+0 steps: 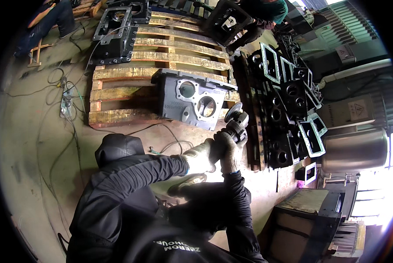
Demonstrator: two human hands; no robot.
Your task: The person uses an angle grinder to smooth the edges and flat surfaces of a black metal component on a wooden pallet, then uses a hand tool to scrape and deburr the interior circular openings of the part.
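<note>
Both my hands wear pale work gloves and hold a dark angle grinder [237, 126]. My left hand [199, 158] is closed round the rear of its body. Farther forward, my right hand [230, 151] wraps the body just behind the head. The grinder's round disc [233, 112] is close to the right side of a grey metal housing casting [172, 94]; I cannot tell whether they touch. That casting rests on the near end of a wooden pallet [179, 58] and has two round openings in its upper face.
Several dark castings with rectangular frames [312, 139] are stacked to the right. Another casting [113, 46] stands at the pallet's far left. Beyond the pallet, a person in green [271, 11] is beside a further casting [226, 22]. Cables and a power strip [67, 103] lie on the left floor.
</note>
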